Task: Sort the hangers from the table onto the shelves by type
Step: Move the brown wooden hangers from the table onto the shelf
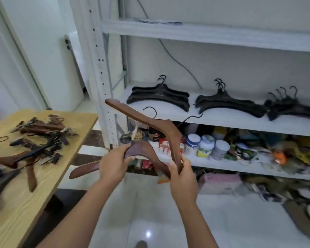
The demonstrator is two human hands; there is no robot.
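Left grip: the left hand (113, 163) has its fingers curled round one end of a dark wooden hanger (141, 149), thumb on top.
Right grip: the right hand (183, 176) clasps the lower end of a lighter wooden hanger (147, 120), with the dark one's other end beside it.
Held hangers: both are in the air in front of the shelving. The lighter one slants up and left, crossing over the dark one.
Middle shelf (168, 111): three piles of black hangers (159, 97) lie side by side, hooks toward the wall.
Surface (21, 199): at the left, it carries a mixed heap (39, 138) of wooden and clip hangers.
Lower shelf (213, 164): jars (204, 145) stand among blurred clutter.
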